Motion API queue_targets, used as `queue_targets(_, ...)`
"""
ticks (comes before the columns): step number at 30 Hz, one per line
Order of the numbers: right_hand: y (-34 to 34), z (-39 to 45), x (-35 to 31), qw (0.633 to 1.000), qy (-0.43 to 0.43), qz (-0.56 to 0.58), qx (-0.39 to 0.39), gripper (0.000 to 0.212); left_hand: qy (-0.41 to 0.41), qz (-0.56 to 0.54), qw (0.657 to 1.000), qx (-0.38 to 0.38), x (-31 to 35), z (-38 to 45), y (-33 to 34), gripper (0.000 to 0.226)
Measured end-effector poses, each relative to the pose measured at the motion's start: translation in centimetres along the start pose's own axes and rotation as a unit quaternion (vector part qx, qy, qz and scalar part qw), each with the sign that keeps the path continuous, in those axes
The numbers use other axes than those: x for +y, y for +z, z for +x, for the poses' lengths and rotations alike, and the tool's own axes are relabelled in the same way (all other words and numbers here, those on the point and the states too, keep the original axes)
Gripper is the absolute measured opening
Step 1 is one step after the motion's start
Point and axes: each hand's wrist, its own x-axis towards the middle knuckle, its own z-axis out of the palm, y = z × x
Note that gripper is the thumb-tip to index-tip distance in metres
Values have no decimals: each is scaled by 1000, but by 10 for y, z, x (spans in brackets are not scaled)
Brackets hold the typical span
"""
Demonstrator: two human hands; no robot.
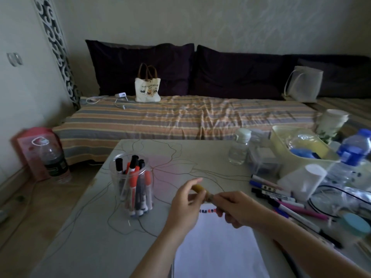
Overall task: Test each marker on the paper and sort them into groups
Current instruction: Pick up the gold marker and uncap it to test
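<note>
A jar (132, 183) of markers (134, 184) is standing left of my paper (218, 249); loose markers (285, 203) are lying right of it on the table (84, 233).

Marker jar (132, 185) left, clutter (313, 177) right

There is one view only, from a wide-angle camera worn on the person's head. It looks forward and down across the bench (84, 227), close enough that both forearms enter from the bottom edge and the hands sit low in the middle. Beyond the bench's far edge it faces a bed (160, 119) with dark pillows (140, 67) against the wall. The wide lens bends the edges, taking in floor at the left.
</note>
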Motion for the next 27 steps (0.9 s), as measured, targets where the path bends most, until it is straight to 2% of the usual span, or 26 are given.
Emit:
queue_targets(2, 5, -19, 2, 999, 1, 53, -6, 34, -59, -154, 986, 38, 10, -12, 3, 24)
queue_targets(4, 12, -29, 8, 996, 6, 88, 2, 34, -131, -305, 943, 9, 19, -21, 6, 21)
queue_targets(6, 17, -34, 16, 995, 1, 91, 36, 33, -176, -392, 903, -1, 23, -24, 10, 20)
queue_targets(9, 22, -39, 25, 985, -76, -47, 148, 30, -210, -418, 882, 56, 18, -21, 23, 18)
queue_targets(12, 26, -36, 32, 938, -159, -190, 244, 30, -237, -439, 861, 98, 13, -17, 38, 15)
queue_targets(14, 25, -34, 44, 891, -181, -310, 278, 19, -264, -479, 823, 152, 6, -6, 33, 15)
queue_targets(15, 20, -35, 50, 875, -187, -341, 287, 13, -271, -476, 815, 188, 2, 1, 25, 15)
queue_targets(16, 12, -38, 56, 877, -187, -333, 291, 9, -265, -442, 830, 214, -2, 8, 17, 15)
queue_targets(18, -5, -43, 64, 918, -160, -244, 269, 18, -206, -287, 912, 207, -9, 11, 8, 9)
queue_targets(19, -12, -42, 68, 937, -145, -199, 249, 26, -162, -175, 955, 177, -12, 10, 8, 7)
queue_targets(20, -16, -39, 70, 945, -141, -172, 241, 33, -121, -63, 982, 130, -13, 8, 11, 7)
queue_targets(21, -19, -34, 71, 948, -143, -157, 238, 36, -87, 34, 993, 77, -15, 6, 15, 8)
queue_targets(22, -19, -28, 71, 949, -150, -139, 241, 36, -54, 108, 992, 35, -18, 5, 19, 10)
queue_targets(24, -21, -22, 69, 958, -138, -67, 243, 31, 18, 221, 975, -2, -22, 5, 22, 15)
queue_targets(26, -27, -17, 69, 959, -97, 120, 237, 37, 68, 317, 946, -28, -25, 6, 24, 20)
queue_targets(27, -30, -16, 69, 938, -73, 257, 222, 40, 79, 359, 929, -48, -27, 5, 25, 21)
